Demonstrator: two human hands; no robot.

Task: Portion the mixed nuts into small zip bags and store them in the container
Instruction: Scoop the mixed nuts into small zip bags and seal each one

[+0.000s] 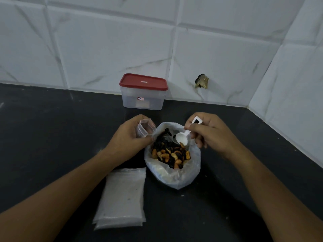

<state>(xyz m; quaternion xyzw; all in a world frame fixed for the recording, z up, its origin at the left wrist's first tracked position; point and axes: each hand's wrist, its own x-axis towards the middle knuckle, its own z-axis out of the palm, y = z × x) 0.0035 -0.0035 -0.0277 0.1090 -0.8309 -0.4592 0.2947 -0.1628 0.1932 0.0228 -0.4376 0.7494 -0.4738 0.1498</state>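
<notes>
Nearest, left of centre on the dark tabletop (52,130), lies a flat stack of empty zip bags (122,198). Just to its right and a little farther stands a larger clear plastic bag (174,179) with its mouth open upward. It holds the mixed nuts (170,154), pale and orange pieces among dark ones.

The two hands meet over the far rim of that bag. The left hand (129,137) has its fingers curled round a small zip bag (145,128), pinching it with the mouth open just beside the big bag's left edge. The right hand (209,133) grips the handle of a white plastic scoop (182,137) between thumb and fingers. The scoop's bowl sits tilted just above the nuts and looks empty.

Farther back, well apart from the hands and against the wall, stands the clear container (143,100) with its red lid (143,82) on and a small label on its front. Behind it rise white marbled wall tiles (104,41), with a rough dark hole (201,81) to the container's right.
</notes>
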